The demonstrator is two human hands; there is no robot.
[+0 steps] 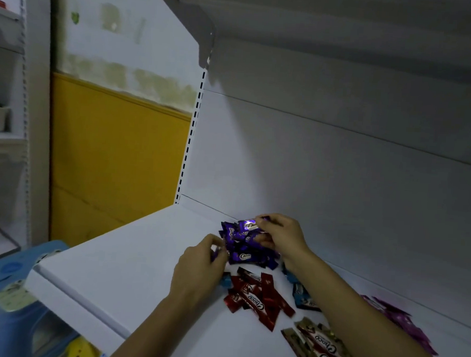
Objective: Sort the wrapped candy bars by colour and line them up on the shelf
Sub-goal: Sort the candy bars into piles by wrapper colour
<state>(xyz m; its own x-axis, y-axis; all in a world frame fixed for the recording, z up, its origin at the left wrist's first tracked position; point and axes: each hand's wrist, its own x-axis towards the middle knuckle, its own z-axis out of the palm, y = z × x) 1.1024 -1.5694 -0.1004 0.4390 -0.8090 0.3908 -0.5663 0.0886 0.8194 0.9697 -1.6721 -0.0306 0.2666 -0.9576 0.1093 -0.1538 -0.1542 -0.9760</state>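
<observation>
A heap of purple wrapped candy bars [245, 248] lies on the white shelf [130, 257] near its back wall. My right hand [279, 233] pinches one purple bar [247, 225] above the heap. At the heap's left edge my left hand [200, 261] has its fingers curled on another purple bar. Nearer to me lie a pile of red bars [260, 295], several gold bars [320, 349], blue bars [303, 297] partly hidden under my right forearm, and pink bars [402, 321] at the right.
The shelf's back panel [338, 184] rises right behind the piles, and an upper shelf [321, 15] overhangs. A blue plastic stool or crate [15, 289] stands below the shelf's left front edge. A yellow wall panel [114, 154] is at the left.
</observation>
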